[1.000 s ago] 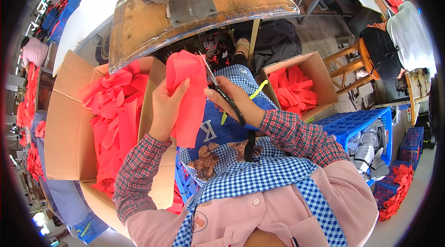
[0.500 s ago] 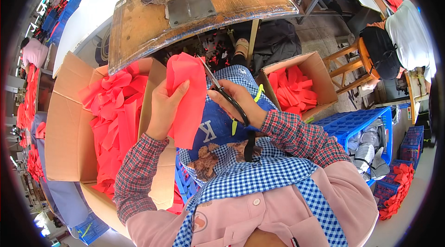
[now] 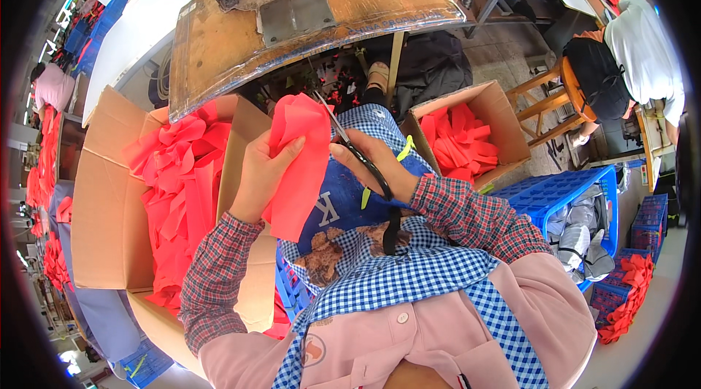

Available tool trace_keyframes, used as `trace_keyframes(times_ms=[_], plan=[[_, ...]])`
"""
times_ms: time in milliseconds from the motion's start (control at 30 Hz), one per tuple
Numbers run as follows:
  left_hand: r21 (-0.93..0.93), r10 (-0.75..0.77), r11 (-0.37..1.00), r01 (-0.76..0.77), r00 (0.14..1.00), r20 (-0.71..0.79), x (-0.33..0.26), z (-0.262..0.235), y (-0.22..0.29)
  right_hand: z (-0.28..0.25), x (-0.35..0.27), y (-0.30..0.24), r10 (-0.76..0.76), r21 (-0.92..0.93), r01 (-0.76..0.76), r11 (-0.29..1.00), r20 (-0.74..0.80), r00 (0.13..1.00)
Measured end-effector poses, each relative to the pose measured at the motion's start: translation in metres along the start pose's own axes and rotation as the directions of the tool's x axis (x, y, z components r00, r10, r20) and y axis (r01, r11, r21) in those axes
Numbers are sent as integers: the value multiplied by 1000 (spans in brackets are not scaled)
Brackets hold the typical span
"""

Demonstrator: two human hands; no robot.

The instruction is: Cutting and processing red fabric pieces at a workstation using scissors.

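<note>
A folded red fabric piece (image 3: 298, 170) hangs from my left hand (image 3: 264, 174), pinched between thumb and fingers in front of my lap. In my right hand (image 3: 371, 159) is a pair of scissors (image 3: 358, 152) with black handles. Their metal blades point up and away, beside the cloth's upper right edge; I cannot tell whether they touch it. Below both hands lies my blue checked apron (image 3: 394, 261), with a blue panel over the lap.
On my left stands a large cardboard box (image 3: 109, 199) full of red pieces. A smaller cardboard box (image 3: 504, 119) with red pieces is at the right. Ahead is a worn wooden table (image 3: 219, 42). A blue crate (image 3: 537, 195) holds grey items. A person (image 3: 646, 60) sits at far right.
My left hand has tilted the red fabric piece, its top shifting right and slightly down toward the scissors. The right hand has barely moved and still grips the scissors.
</note>
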State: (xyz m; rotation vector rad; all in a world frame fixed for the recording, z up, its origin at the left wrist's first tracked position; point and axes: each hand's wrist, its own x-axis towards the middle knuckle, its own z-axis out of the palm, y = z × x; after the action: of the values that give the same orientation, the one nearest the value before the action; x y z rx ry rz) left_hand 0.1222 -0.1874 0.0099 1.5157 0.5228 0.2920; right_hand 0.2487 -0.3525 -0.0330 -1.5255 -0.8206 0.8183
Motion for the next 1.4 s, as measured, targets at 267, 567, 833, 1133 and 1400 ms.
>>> trace_keyframes(times_ms=[267, 567, 833, 1133, 1400], plan=[[120, -25, 993, 22, 999, 32, 0, -2, 6, -9, -3, 10, 32, -95, -25, 995, 67, 997], [96, -57, 994, 52, 997, 46, 7, -9, 2, -12, -15, -4, 110, -11, -110, 994, 41, 993], [-19, -84, 996, 84, 996, 22, 6, -7, 6, -6, -2, 6, -30, -74, 31, 997, 10, 999], [50, -75, 996, 72, 995, 66, 5, -6, 5, -8, -2, 0, 15, -98, -11, 995, 39, 999], [23, -61, 998, 59, 997, 56, 5, -6, 2, -7, -5, -5, -4, -123, 6, 992, 23, 1000]])
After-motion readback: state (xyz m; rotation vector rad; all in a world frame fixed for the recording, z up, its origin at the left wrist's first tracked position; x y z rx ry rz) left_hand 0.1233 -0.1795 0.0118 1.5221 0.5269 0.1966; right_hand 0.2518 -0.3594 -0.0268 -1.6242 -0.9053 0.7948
